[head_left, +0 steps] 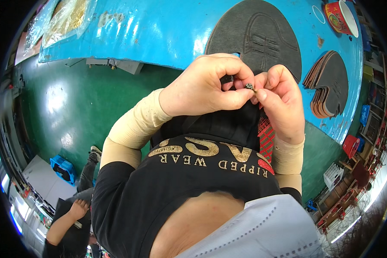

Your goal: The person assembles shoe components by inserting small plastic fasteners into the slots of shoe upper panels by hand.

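Close above my lap, at the table's edge, both hands meet at the fingertips. My left hand (208, 86) is closed, thumb and fingers pinching a small dark, knotty lump (249, 86). Something black also shows through the gap between its fingers; what it is I cannot make out. My right hand (284, 101) is closed in a pinch at the lump's other side, its thumb tip against a thin end. Just beyond the hands, a large dark grey shoe-upper piece (253, 36) with stitched lines lies flat on the blue table (159, 34).
On the table's right lies a stack of curved dark pieces (333, 88) with brown edges. A red paper tub (342, 18) is at the far right corner, clear plastic bags (66, 21) at the far left. Behind on the left, another person's hand (78, 210) shows near a blue crate (62, 170).
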Demonstrator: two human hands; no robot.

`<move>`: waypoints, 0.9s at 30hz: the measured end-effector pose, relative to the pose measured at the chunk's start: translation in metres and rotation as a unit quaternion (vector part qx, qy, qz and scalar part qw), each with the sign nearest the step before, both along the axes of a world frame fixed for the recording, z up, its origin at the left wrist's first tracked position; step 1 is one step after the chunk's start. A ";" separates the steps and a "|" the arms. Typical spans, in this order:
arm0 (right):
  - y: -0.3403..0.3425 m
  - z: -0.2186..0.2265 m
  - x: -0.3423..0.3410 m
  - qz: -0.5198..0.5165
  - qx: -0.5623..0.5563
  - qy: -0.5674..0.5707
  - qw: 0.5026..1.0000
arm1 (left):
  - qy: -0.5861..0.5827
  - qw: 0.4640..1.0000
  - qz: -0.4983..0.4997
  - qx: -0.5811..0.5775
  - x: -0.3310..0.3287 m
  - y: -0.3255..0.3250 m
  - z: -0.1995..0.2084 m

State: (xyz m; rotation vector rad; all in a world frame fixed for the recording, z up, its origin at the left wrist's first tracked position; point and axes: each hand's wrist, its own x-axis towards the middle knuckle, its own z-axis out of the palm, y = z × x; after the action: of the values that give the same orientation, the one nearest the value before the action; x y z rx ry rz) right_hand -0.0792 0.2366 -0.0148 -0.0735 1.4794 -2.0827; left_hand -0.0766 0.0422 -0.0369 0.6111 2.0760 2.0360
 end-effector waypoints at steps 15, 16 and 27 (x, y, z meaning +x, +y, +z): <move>0.005 -0.017 -0.064 -0.073 0.444 0.520 0.726 | 0.275 0.939 0.100 -0.181 -0.019 -0.003 -0.009; 0.004 -0.017 -0.066 -0.052 0.445 0.540 0.713 | 0.276 0.937 0.099 -0.191 -0.019 -0.003 -0.010; 0.004 -0.023 -0.082 0.015 0.433 0.605 0.668 | 0.288 0.926 0.080 -0.231 -0.027 0.001 -0.013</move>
State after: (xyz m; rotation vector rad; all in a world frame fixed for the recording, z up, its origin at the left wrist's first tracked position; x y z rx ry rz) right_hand -0.1610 0.2403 -0.0375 -1.2699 3.0040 -0.8861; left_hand -0.1041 0.0427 -0.0498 1.0646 2.8918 1.4370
